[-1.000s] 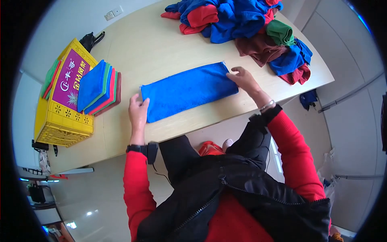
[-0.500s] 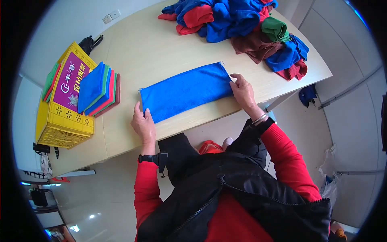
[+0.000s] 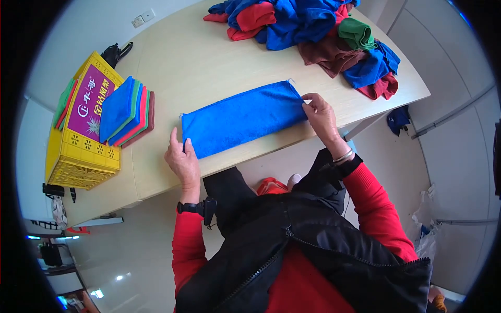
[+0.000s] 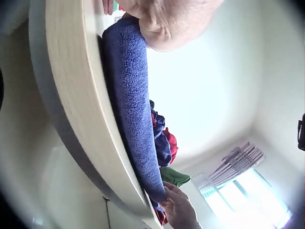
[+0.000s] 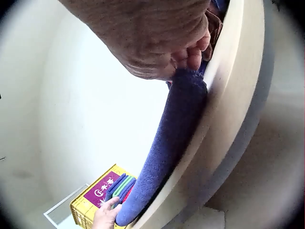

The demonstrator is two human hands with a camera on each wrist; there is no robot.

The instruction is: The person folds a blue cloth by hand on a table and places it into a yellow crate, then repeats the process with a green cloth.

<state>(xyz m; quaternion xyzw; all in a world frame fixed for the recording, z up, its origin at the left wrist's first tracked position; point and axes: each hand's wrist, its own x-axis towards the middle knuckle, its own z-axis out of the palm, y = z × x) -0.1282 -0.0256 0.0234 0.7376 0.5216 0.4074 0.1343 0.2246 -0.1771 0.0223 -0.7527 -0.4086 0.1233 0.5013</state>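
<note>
A blue cloth (image 3: 240,120), folded into a long rectangle, lies flat on the table near its front edge. At its left end my left hand (image 3: 183,163) pinches the near corner, the thumb on top and the index finger stretched out past the edge. My right hand (image 3: 322,119) grips the right end between thumb and fingers. In the right wrist view the fingers of that hand are curled at the end of the cloth. Seen from the left wrist, the near long side of the cloth is a thick rounded fold (image 4: 131,95).
Several folded cloths (image 3: 117,109) in blue, green, red and brown lean against a yellow crate (image 3: 83,161) at the left. A loose heap of cloths (image 3: 300,23) lies at the back right, a green one (image 3: 356,34) and a brown one (image 3: 329,56) among them.
Both hands have moved closer to the near side of the blue cloth and hold its ends lower than before. The cloth has hardly shifted.
</note>
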